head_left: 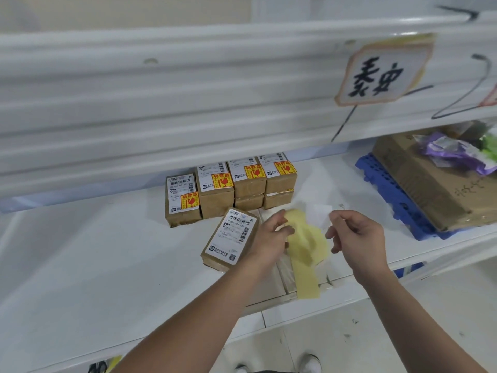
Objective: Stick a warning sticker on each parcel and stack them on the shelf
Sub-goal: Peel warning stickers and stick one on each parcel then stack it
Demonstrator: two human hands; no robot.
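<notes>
Looking down from the head camera, both arms reach over a white shelf (80, 251). The left hand (271, 238) has its fingers curled on the upper end of a pale yellow backing strip (306, 249), which bends over and hangs down past the shelf's front edge. The right hand (357, 238) is just beside it, thumb and forefinger pinched together on the edge of a whitish slip (320, 214) that stands up between the two hands. Its printed face cannot be seen.

Just left of the left hand, a brown unstickered parcel (231, 240) lies flat on the shelf at an angle, white shipping label up, bearing no warning mark. Behind it, against the back of the shelf, stands a row of stickered parcels (215, 188). Each visible top carries a white label and a yellow and red warning sticker (222, 181). The two at the right end of the row sit on further parcels beneath them. Under the hands, near the front edge, pale flat packs (282, 281) lie side by side, partly covered by the strip.

To the right on the same shelf, a blue plastic pallet (390, 192) carries a large cardboard box (425, 181), with crumpled purple wrappers (451, 152) on top. A cream-edged sign (384, 71) with black characters hangs on the front of the shelf above. The toes of shoes (312, 363) show on the floor below.
</notes>
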